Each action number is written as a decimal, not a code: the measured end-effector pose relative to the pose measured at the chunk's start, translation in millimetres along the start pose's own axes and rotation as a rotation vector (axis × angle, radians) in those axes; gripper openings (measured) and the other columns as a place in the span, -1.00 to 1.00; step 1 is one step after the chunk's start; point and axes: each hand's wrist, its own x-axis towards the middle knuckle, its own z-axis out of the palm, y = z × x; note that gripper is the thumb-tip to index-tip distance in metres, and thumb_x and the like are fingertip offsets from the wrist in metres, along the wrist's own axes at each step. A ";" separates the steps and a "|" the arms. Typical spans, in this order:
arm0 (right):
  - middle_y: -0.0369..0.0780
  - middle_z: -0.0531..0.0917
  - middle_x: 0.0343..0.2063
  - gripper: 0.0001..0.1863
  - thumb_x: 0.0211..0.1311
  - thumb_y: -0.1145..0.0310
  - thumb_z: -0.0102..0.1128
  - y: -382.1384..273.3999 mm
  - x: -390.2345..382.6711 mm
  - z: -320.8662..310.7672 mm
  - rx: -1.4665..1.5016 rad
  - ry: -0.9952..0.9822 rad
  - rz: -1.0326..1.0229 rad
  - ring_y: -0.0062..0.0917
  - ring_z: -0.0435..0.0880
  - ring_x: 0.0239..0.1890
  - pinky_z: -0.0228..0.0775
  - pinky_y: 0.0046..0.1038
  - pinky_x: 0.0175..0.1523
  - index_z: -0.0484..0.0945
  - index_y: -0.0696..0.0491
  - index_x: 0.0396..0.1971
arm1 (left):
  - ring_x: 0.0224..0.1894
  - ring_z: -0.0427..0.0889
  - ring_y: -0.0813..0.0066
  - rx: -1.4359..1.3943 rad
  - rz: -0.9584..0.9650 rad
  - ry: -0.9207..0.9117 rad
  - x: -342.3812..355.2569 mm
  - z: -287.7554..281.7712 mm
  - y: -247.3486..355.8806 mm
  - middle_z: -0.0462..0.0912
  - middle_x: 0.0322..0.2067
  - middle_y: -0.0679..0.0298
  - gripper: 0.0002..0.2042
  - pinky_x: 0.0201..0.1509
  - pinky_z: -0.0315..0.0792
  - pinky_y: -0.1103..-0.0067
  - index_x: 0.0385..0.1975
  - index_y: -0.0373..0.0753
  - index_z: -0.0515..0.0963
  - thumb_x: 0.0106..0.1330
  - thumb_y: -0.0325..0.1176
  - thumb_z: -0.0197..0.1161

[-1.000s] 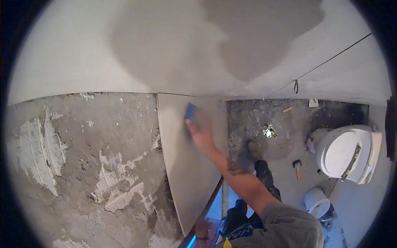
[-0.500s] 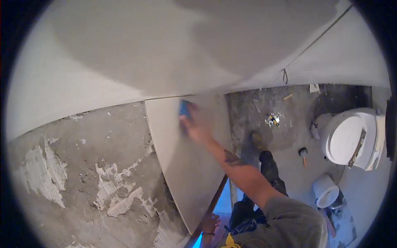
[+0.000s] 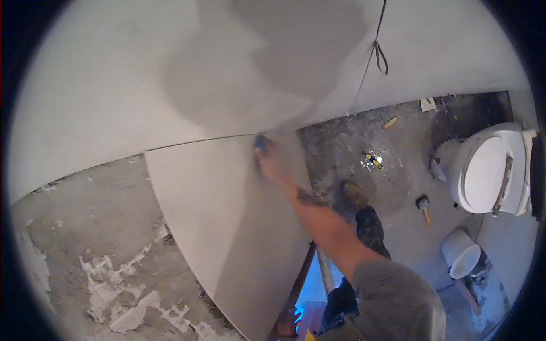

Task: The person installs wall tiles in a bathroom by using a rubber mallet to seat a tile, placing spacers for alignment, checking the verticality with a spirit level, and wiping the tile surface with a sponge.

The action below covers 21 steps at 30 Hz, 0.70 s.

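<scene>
My right hand is closed around a small blue sponge-like block, held against a large pale tile. Hand and block are at the tile's far edge, where it meets the pale wall. My fingers hide part of the block. A dim shape that appears to be my left hand is low in the picture, by the dark edge beside the tile. Its fingers are too dark and cut off to make out.
Rough floor with adhesive patches lies left. On the right are a white toilet with a long bar across its lid, a white bucket, a mallet and a yellow-black tool. A looped cord hangs along the wall.
The view has shifted, so the tile fills more of it. My right hand stays near the tile's wall edge, the block now closer to the joint. My left hand has slipped largely out of view.
</scene>
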 end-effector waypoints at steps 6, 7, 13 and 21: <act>-0.08 0.35 0.20 -0.51 0.07 0.34 0.23 -7.9 -60.4 9.5 0.096 0.041 -0.816 -0.11 0.34 0.18 0.16 -0.12 0.26 0.46 0.05 0.06 | -0.27 0.64 0.37 0.075 0.110 0.045 20.6 -8.3 -4.9 0.59 -0.17 0.29 -0.78 -0.39 0.48 0.55 -0.10 -0.17 0.44 0.35 -0.25 0.03; -0.08 0.35 0.21 -0.52 0.07 0.35 0.22 6.3 -43.9 13.3 0.029 0.040 -0.792 -0.12 0.34 0.18 0.16 -0.15 0.27 0.46 0.05 0.06 | -0.27 0.64 0.37 0.081 0.123 0.055 24.8 -9.2 -6.0 0.59 -0.17 0.28 -0.77 -0.39 0.48 0.55 -0.09 -0.17 0.44 0.35 -0.25 0.03; -0.08 0.42 0.15 -0.58 0.11 0.32 0.18 110.3 41.5 33.6 0.019 0.113 -0.104 -0.11 0.38 0.13 0.23 -0.23 0.22 0.49 0.07 0.01 | -0.26 0.63 0.35 0.099 0.130 0.088 46.7 -2.2 -15.8 0.59 -0.16 0.27 -0.76 -0.37 0.48 0.53 -0.08 -0.18 0.43 0.35 -0.24 0.03; -0.04 0.47 0.09 -0.54 0.15 0.18 0.15 145.8 61.7 28.0 -0.227 0.091 -0.139 -0.09 0.41 0.11 0.29 -0.22 0.17 0.49 0.14 -0.01 | -0.24 0.63 0.33 0.109 0.112 0.110 56.1 5.2 -18.4 0.58 -0.14 0.25 -0.74 -0.34 0.47 0.51 -0.06 -0.19 0.42 0.35 -0.23 0.04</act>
